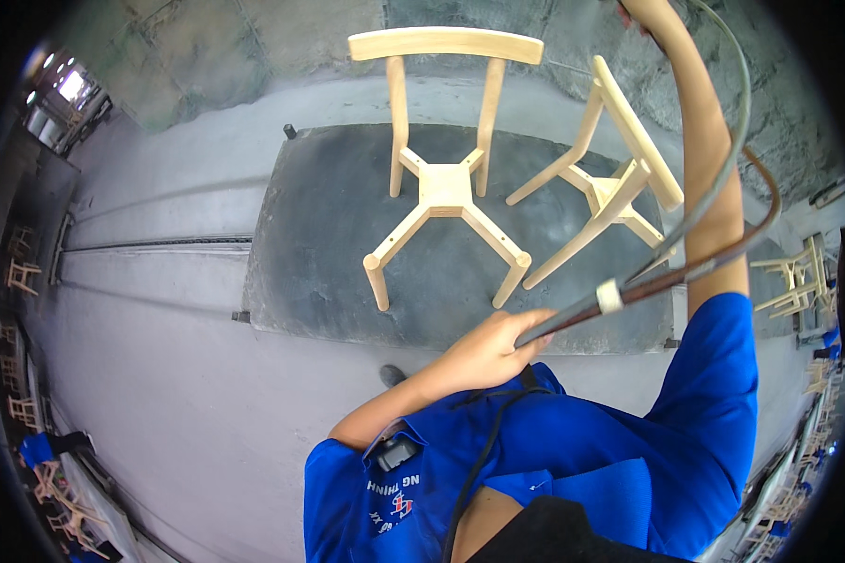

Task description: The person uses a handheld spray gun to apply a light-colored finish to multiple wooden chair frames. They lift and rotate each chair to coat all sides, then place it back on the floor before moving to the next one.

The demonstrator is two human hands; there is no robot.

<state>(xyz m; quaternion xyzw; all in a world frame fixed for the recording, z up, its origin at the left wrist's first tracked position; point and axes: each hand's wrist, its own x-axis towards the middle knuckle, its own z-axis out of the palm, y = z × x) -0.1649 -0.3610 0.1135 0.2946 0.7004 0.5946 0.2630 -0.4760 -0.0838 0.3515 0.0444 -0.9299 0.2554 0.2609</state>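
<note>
The right hand [648, 11] is raised to the upper edge and partly cut off there, so I cannot tell how far its fingers are closed; a small dark and reddish thing beside it is too blurred to name. The left hand [503, 343] is plain enough — curled closed around two hoses [573, 314], one greyish, one brownish, with a pale band [609, 296] wrapped about them. The hoses loop up past the right forearm, covering part of it, and their far ends are hard to follow. Two pale wooden chair frames, seatless, stand on a dark flat platform [324, 272]: the nearer-centre frame [445, 188] upright with its curved backrest toward the wall, the other frame [603, 192] to its right, turned sideways, close to the hoses. Neither hand touches them. The platform lies on a pale grey floor [188, 375], small dark posts at some of its corners, and a dark narrow track [160, 245] runs off to the left. Behind rises a stained grey wall [216, 56]. Along both bent rims, more chair frames [23, 274] and some blue clothing [38, 450] show, small and smeared.
</note>
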